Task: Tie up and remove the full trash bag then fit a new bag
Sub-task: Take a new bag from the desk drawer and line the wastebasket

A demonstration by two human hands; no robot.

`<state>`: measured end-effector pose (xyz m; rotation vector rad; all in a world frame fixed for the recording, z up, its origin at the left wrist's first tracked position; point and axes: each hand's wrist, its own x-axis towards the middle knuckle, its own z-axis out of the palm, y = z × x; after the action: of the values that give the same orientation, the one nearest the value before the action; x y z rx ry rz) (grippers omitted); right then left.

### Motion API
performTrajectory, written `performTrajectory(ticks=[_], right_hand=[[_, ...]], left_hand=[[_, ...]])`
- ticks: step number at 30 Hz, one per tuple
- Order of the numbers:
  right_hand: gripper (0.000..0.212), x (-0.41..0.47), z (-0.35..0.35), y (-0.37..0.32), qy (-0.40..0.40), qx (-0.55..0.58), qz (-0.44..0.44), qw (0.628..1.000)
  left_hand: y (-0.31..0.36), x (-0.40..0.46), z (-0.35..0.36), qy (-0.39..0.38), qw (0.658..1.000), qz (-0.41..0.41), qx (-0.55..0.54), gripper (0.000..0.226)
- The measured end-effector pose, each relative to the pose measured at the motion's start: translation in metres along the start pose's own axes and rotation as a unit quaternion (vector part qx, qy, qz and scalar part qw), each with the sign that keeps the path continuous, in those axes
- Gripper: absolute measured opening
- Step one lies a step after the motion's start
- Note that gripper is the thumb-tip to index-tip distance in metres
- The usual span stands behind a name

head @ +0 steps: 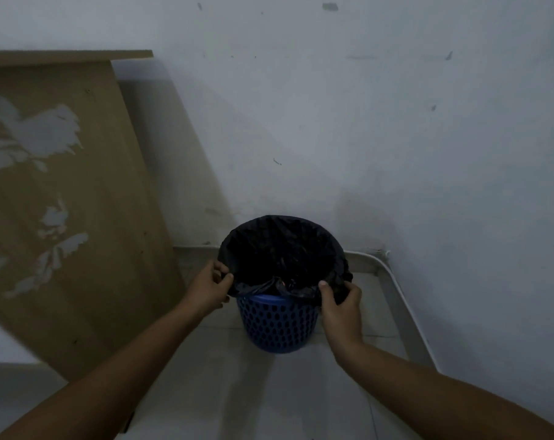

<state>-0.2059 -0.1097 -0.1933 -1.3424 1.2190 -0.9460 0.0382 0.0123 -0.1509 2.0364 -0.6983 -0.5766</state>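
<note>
Pale floor tiles fill the near part of the dim room, and two bare arms reach forward over them. Left hand pinches the black trash bag at its left edge, fingers curled on the plastic. Right hand grips the bag's right edge the same way. The bag lines a blue holed bin on the floor by the wall. A brown board leans at the left. The bag looks thin, soft and slippery, so its folded rim is probably the best place to hold. How full it is stays too dark to see.
</note>
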Motion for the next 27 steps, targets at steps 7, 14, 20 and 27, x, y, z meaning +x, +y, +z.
performTrajectory(ticks=[7,14,20,27], right_hand=[[0.040,-0.034,0.018,0.005,-0.011,0.003,0.018,1.000],[0.058,-0.036,0.027,0.008,-0.016,0.021,0.021,0.999],[0.031,-0.033,0.043,0.000,0.037,-0.004,0.036,0.999],[0.057,-0.039,0.062,-0.008,-0.020,0.008,-0.014,1.000]], left_hand=[[-0.001,-0.033,0.011,-0.020,0.988,-0.096,-0.117,0.027],[-0.010,-0.048,0.028,-0.057,0.977,-0.110,-0.174,0.030],[-0.012,-0.049,0.044,0.029,0.978,-0.092,-0.186,0.047],[0.004,-0.050,0.062,0.074,0.977,-0.073,-0.186,0.037]])
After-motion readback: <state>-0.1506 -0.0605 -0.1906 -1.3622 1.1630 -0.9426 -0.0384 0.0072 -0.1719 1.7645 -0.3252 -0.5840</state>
